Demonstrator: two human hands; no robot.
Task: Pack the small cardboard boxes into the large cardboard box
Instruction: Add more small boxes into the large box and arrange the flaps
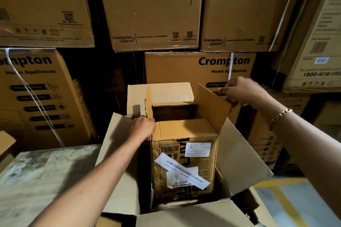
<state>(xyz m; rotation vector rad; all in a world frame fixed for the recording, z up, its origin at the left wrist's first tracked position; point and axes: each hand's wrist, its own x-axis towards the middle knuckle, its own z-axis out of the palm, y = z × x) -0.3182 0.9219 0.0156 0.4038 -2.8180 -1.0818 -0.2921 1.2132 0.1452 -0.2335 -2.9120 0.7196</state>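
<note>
A small cardboard box (184, 162) with white shipping labels stands upright inside the large cardboard box (239, 155), whose flaps spread outward. The small box's top flaps are open and its inside looks dark. My left hand (142, 128) grips the small box at its upper left corner, by the left flap. My right hand (241, 91) pinches the upper edge of the small box's right flap (212, 108). The bottom of the large box is hidden.
Stacked brown Crompton cartons (153, 11) form a wall directly behind. A worn grey surface (40, 177) lies at the left, beside the large box. A flat panel with yellow stripes (295, 201) lies at the lower right. A gold bracelet sits on my right wrist.
</note>
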